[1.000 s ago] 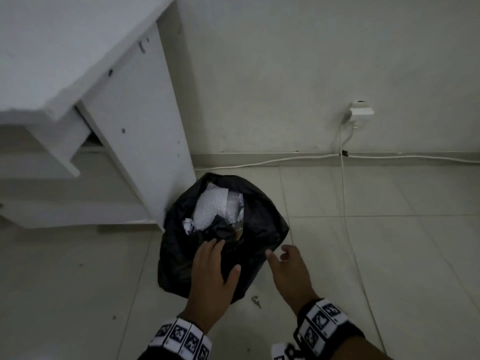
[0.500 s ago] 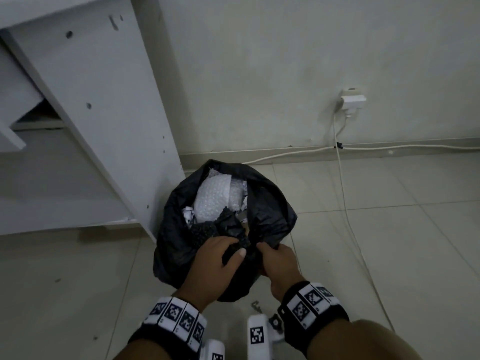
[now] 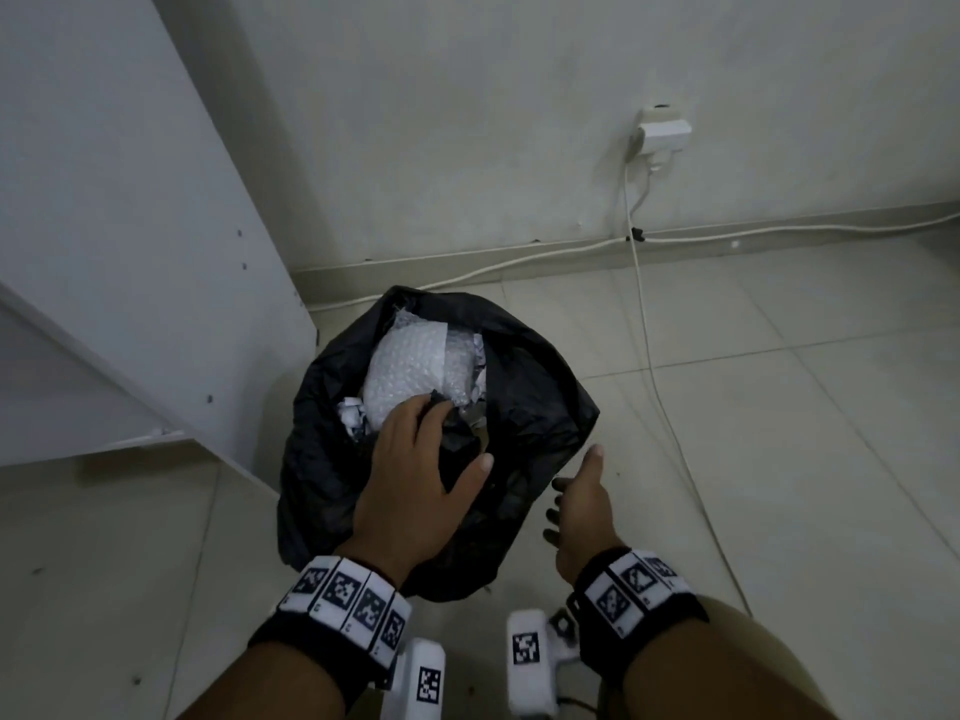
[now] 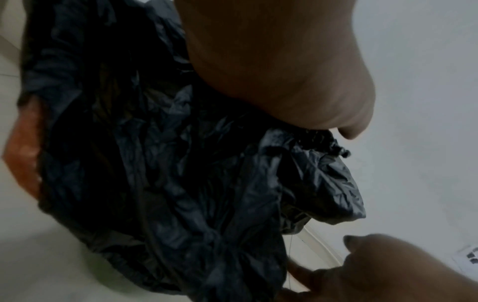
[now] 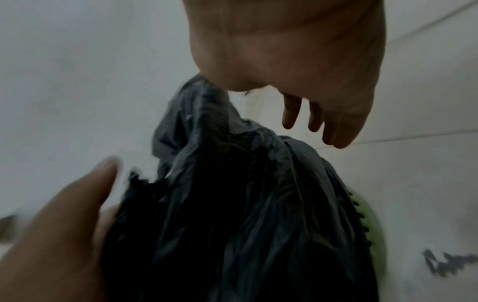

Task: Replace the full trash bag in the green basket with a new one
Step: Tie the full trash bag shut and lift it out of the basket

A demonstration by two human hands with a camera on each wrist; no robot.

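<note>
The full black trash bag (image 3: 530,407) stands on the tiled floor, its mouth open over bubble wrap (image 3: 410,371) and crumpled paper. It drapes over the green basket (image 5: 367,226), of which only a perforated sliver shows in the right wrist view. My left hand (image 3: 447,439) reaches over the near rim and grips a bunch of gathered black plastic (image 4: 310,143), thumb stretched to the right. My right hand (image 3: 576,491) hovers at the bag's right side, holding nothing. Its straight fingers (image 5: 336,130) point down and its thumb points up.
A white furniture panel (image 3: 130,252) stands close to the bag's left side. A wall socket with a plug (image 3: 662,129) sits on the back wall, and its white cable (image 3: 660,387) trails across the tiles right of the bag. Another cable runs along the baseboard (image 3: 779,233).
Both hands met at the bag's near rim half a second ago. The right hand has since let go and swung out to the right, while the left hand keeps its grip on the plastic.
</note>
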